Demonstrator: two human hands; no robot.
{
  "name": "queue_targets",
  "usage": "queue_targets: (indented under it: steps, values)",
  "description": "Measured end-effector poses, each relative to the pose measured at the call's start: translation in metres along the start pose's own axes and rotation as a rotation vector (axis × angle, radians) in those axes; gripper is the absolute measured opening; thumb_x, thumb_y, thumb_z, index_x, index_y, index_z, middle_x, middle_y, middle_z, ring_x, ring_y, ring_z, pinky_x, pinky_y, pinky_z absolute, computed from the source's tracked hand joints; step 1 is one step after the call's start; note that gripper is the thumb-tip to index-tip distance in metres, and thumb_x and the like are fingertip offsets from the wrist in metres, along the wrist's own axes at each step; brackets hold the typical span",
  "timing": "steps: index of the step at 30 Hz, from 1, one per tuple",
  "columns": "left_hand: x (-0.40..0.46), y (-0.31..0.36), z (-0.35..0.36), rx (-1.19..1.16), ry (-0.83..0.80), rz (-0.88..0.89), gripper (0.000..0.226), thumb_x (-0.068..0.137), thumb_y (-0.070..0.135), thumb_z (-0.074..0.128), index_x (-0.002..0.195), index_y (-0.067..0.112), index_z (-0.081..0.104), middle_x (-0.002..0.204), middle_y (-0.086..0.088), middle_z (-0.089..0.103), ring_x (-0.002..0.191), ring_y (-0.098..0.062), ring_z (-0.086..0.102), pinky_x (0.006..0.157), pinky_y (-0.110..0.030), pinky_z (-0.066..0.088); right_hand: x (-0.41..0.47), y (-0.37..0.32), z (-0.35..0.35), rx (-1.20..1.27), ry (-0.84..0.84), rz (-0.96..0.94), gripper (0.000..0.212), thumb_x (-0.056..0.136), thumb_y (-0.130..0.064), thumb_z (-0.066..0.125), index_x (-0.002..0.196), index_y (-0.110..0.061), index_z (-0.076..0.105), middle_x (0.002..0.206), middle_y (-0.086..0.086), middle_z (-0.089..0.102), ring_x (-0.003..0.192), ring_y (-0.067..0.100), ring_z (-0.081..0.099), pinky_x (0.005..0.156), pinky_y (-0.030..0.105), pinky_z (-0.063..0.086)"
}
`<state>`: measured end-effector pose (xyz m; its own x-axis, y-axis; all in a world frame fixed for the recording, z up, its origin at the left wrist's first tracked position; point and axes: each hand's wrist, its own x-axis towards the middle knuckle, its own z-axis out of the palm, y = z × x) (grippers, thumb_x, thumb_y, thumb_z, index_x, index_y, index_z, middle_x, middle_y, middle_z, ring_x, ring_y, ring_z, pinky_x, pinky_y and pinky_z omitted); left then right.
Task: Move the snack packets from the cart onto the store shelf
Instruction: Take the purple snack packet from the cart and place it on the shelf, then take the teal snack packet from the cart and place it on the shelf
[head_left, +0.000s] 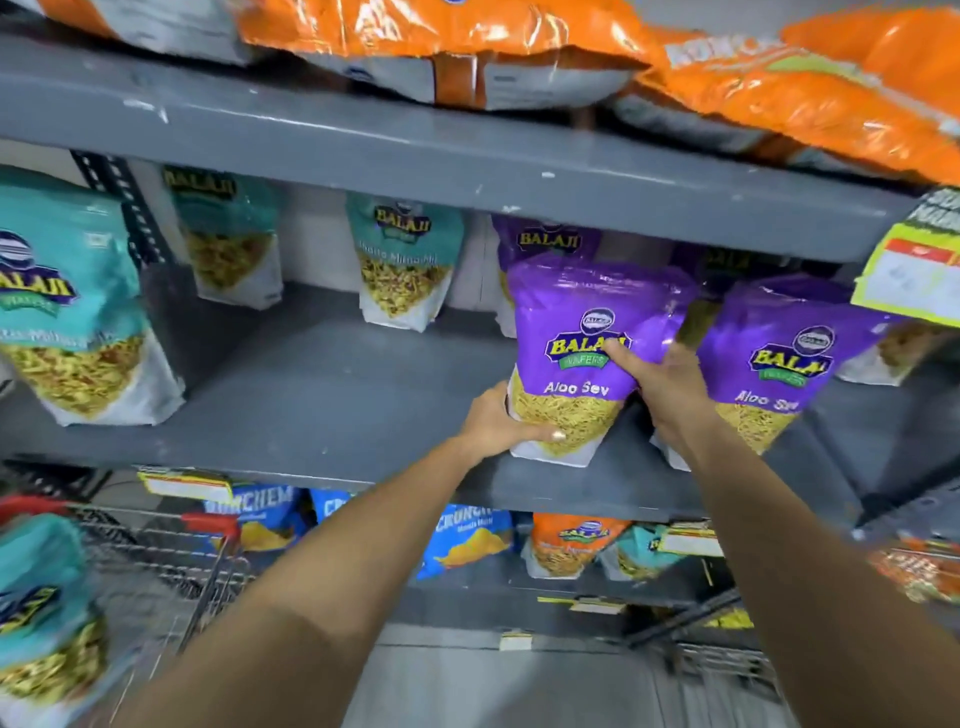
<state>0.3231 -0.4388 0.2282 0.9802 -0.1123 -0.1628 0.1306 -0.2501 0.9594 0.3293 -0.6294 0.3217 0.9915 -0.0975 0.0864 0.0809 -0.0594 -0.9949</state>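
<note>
A purple Aloo Sev packet (582, 332) stands upright on the grey middle shelf (322, 395). My left hand (498, 421) grips its lower left corner, thumb across the front. My right hand (660, 384) holds its right side, thumb on the logo. A second purple Aloo Sev packet (774, 364) stands just to the right, behind my right wrist, and a third (545, 239) stands further back. The wire cart (156, 551) with red handles sits at lower left, with a teal packet (41, 613) in it.
Teal packets (67, 312) (228, 244) (405, 270) stand along the left and back of the middle shelf. Orange bags (519, 52) overhang the top shelf. A yellow price tag (914, 270) hangs at right. Blue and orange packets (467, 540) fill the lower shelf.
</note>
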Motion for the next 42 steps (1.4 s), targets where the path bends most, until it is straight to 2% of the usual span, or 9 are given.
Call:
queue_targets:
  steps: [5,8,12,20,25,27,35,39,42]
  values:
    - [-0.010,-0.014,-0.014,0.060,0.020,0.020,0.106,0.039,0.054,0.093,0.131,0.023,0.052,0.132,0.009,0.063,0.120,-0.011,0.060,0.106,-0.038,0.048,-0.035,0.008,0.015,0.003,0.440,-0.262,0.077,0.067,-0.014,0.088,0.132,-0.011,0.047,0.118,0.007,0.063,0.110,0.011,0.061,0.099,0.035,0.048]
    - [-0.041,-0.025,-0.044,0.066,0.194,0.065,0.086,0.062,0.024,0.092,0.136,0.009,0.051,0.130,0.001,0.061,0.120,-0.011,0.057,0.109,-0.031,0.043,-0.066,0.014,0.050,-0.016,0.432,-0.406,0.070,0.068,-0.014,0.087,0.128,-0.008,0.051,0.123,0.006,0.057,0.114,0.016,0.056,0.099,0.044,0.045]
    - [-0.107,-0.062,-0.114,-0.007,0.463,0.111,0.021,0.082,-0.003,0.071,0.099,0.008,0.071,0.097,-0.004,0.074,0.081,0.007,0.067,0.091,-0.026,0.055,-0.094,0.022,0.132,-0.163,0.236,-0.548,0.043,0.070,-0.025,0.085,0.106,-0.019,0.061,0.105,-0.006,0.059,0.100,0.024,0.059,0.087,0.037,0.049]
    - [-0.262,-0.189,-0.266,0.062,0.891,-0.155,0.039,0.084,-0.013,0.063,0.075,0.025,0.065,0.066,0.015,0.072,0.065,0.014,0.063,0.070,-0.003,0.048,-0.151,0.058,0.312,-0.076,-0.248,-0.430,0.033,0.070,-0.022,0.085,0.098,-0.021,0.067,0.104,-0.009,0.059,0.103,0.009,0.060,0.080,0.031,0.050]
    - [-0.332,-0.289,-0.318,0.070,1.076,-0.471,0.009,0.076,0.007,0.070,0.084,0.011,0.069,0.085,-0.011,0.075,0.084,-0.024,0.073,0.087,-0.043,0.057,-0.195,0.108,0.419,-0.218,-0.606,-0.378,0.059,0.066,-0.031,0.087,0.116,-0.017,0.059,0.110,-0.006,0.054,0.100,0.012,0.056,0.088,0.027,0.047]
    - [-0.347,-0.324,-0.331,0.076,1.123,-0.594,0.024,0.070,0.019,0.070,0.092,0.008,0.070,0.090,-0.014,0.077,0.090,-0.031,0.073,0.087,-0.044,0.056,-0.210,0.133,0.460,-0.359,-0.774,-0.425,0.069,0.065,-0.036,0.086,0.122,-0.011,0.055,0.117,0.008,0.055,0.108,0.024,0.054,0.094,0.034,0.045]
    - [-0.357,-0.407,-0.342,0.014,0.741,-0.861,0.113,0.049,0.049,0.091,0.141,0.009,0.041,0.137,-0.014,0.055,0.121,-0.035,0.057,0.101,-0.040,0.049,-0.230,0.211,0.577,-0.822,-1.053,-0.545,0.097,0.060,-0.033,0.089,0.142,-0.015,0.039,0.136,0.013,0.047,0.128,0.033,0.045,0.107,0.045,0.038]
    - [-0.333,-0.430,-0.332,-0.001,0.668,-0.691,0.086,0.055,0.032,0.094,0.122,0.015,0.043,0.104,0.013,0.062,0.101,-0.008,0.063,0.091,-0.025,0.053,-0.223,0.227,0.606,-0.965,-1.149,-0.652,0.108,0.060,-0.034,0.089,0.150,-0.022,0.029,0.142,0.014,0.037,0.128,0.036,0.042,0.105,0.046,0.040]
    - [-0.319,-0.447,-0.319,-0.046,0.868,-0.570,0.072,0.052,0.023,0.095,0.109,0.028,0.052,0.098,0.023,0.067,0.096,0.004,0.065,0.079,-0.013,0.049,-0.222,0.234,0.616,-1.003,-1.108,-0.749,0.106,0.057,-0.034,0.090,0.146,-0.025,0.032,0.138,0.013,0.040,0.123,0.036,0.045,0.100,0.050,0.045]
